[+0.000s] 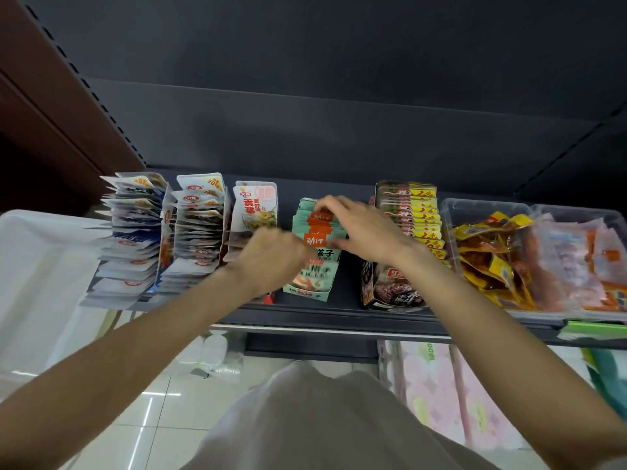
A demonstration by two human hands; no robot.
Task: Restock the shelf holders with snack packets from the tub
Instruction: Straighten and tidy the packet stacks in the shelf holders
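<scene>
White tub (44, 266), left edge of frame, beside shelf (339, 317) for short reach. Two holders of white packets (135, 239), left centre, stand on edge, packed full. Left hand (271, 256), centre: fingers curled against teal packets (317, 232), probably steadying front of row. Right hand (359, 228): fingers pinch row's top edges, likely squaring it upright. Yellow-red packets (412, 212) filed right of centre. Clear bins (488, 208), far right, hold loose packets.

Open air above the green packet holder (314, 252), dark shelf back well behind it. Bare shelf strip (351, 283) just right of it, then the red-yellow holder (403, 239). Left, the white packet holder (254, 212) stands close. Both hands crowd its top.
</scene>
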